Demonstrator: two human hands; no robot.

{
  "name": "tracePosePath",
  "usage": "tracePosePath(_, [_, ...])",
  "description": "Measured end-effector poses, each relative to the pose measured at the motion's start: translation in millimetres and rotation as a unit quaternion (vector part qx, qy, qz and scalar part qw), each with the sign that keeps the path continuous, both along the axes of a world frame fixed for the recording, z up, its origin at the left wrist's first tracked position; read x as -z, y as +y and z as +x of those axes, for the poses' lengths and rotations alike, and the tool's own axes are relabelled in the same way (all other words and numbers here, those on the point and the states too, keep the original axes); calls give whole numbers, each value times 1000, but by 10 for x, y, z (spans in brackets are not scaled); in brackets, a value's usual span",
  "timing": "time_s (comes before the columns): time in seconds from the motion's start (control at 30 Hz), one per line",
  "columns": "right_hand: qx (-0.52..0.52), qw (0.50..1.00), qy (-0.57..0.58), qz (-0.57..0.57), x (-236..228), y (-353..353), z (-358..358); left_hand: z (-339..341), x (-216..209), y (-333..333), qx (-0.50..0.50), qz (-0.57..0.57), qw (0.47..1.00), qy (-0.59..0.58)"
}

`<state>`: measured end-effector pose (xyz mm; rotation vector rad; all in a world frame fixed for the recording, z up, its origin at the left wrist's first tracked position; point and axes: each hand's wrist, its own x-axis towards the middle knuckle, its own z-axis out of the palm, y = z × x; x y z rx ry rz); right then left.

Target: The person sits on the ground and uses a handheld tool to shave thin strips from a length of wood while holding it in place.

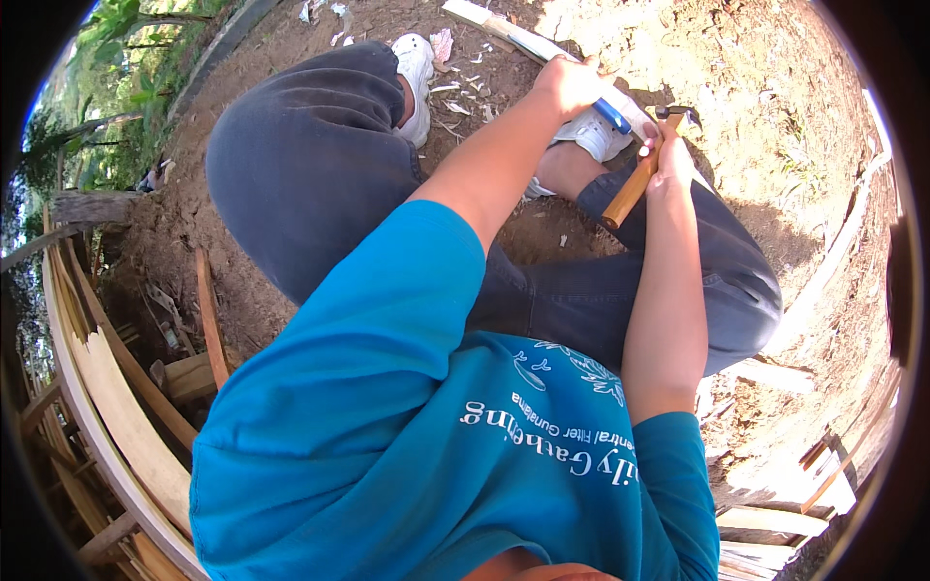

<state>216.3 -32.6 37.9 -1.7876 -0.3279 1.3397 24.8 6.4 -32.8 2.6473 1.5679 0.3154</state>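
Observation:
My left hand (573, 87) is closed around a tool with a blue handle (612, 114); my fingers hide most of it, and its kind cannot be made out. A long pale strip of wood (475, 14) runs past this hand, over my shoe, toward my other hand. My right hand (670, 160) grips a hammer (635, 192) close to its dark metal head. The wooden handle slants down toward my lap. Fingertips of the right hand lie beside the strip's near end, though whether they touch it is unclear.
I sit on bare dirt (542, 228) with legs folded, in white shoes (415, 82). Pale wood shavings (455, 107) are scattered beside them. Long boards (121, 407) stand at the left, more pale planks (770, 521) at the lower right. Green plants grow at the far left.

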Motion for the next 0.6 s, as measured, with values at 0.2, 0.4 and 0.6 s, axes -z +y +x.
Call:
tracePosePath(0.2, [-22, 1000, 0, -10, -124, -19, -87, -19, 110, 23, 18, -9, 1000, -10])
tracePosePath(0.4, [-75, 996, 8, -40, -206, -172, -81, -117, 151, -197, 24, 0, 983, -180])
tracePosePath(0.6, [-91, 996, -18, -11, -359, -235, -124, -78, -20, -350, -13, 45, 986, -163])
